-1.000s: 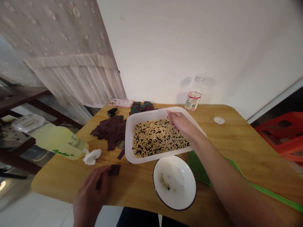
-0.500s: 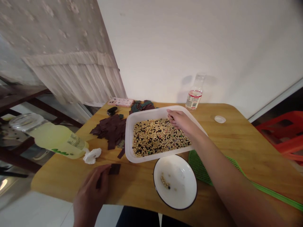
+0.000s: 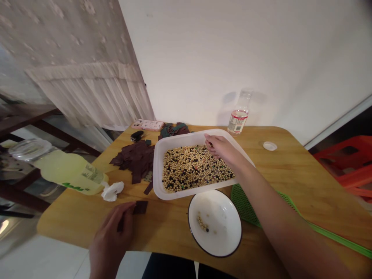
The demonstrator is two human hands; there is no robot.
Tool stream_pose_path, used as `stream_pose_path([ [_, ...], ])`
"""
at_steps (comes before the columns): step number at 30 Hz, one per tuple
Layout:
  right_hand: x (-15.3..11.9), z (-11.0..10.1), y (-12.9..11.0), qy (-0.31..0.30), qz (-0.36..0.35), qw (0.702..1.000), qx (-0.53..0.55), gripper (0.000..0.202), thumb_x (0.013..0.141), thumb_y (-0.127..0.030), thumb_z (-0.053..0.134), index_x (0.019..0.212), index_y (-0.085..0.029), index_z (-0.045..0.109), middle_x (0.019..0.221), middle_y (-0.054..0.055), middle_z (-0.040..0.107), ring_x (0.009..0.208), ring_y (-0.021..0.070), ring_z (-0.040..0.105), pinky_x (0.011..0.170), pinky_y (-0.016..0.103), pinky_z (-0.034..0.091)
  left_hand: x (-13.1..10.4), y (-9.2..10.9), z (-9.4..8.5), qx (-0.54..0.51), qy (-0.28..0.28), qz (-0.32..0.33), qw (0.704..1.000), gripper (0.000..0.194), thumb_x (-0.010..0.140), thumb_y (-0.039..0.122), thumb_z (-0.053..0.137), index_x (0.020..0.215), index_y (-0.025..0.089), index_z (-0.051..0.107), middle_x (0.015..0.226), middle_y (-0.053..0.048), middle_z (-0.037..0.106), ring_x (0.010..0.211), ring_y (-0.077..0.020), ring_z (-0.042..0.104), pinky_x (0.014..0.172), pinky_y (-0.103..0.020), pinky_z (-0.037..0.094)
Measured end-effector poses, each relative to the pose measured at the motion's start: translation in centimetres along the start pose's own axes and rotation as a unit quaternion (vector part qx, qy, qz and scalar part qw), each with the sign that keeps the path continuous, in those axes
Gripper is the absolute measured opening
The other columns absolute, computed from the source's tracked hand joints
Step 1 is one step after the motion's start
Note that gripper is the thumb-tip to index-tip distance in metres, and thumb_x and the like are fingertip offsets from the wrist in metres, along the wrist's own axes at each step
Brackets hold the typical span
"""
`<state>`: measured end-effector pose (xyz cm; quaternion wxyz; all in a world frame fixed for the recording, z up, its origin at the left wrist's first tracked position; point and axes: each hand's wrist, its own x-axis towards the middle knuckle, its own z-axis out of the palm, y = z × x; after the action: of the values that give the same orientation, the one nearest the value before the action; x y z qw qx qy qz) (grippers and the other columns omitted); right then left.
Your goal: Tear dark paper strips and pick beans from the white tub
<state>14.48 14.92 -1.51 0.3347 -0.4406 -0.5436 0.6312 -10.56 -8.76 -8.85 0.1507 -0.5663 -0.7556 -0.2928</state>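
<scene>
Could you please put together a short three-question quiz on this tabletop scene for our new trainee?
1. Multiple choice: Over which thing is the right hand?
A) the red-labelled bottle
B) the plastic tub
C) the pink phone

2. True or false: A few round beads lie in the white bowl.

3. Short answer: What lies on the table at the fingertips of the left hand?

Key: 1. B; 2. True; 3. A flat dark piece.
</scene>
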Motion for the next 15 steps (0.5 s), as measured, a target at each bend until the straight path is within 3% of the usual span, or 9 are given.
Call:
stream_pose_path([
  [15, -0.05, 0.19, -0.21, -0.008, 0.012, 1.000, -0.001, 0.037, 0.091, -0.034, 0.042, 0.057, -0.020, 0.037, 0.041, -0.009, 0.027, 0.031, 0.0039, 0.020, 0.035, 0.018, 0.012, -0.07, -0.21, 0.19, 0.002, 0.010, 0.013, 1.000, 0.022, 0.088, 0.033, 0.045, 0.092, 0.022, 0.064, 0.091, -0.002, 0.070, 0.083, -0.0171, 0.065, 0.075, -0.025, 0.047],
])
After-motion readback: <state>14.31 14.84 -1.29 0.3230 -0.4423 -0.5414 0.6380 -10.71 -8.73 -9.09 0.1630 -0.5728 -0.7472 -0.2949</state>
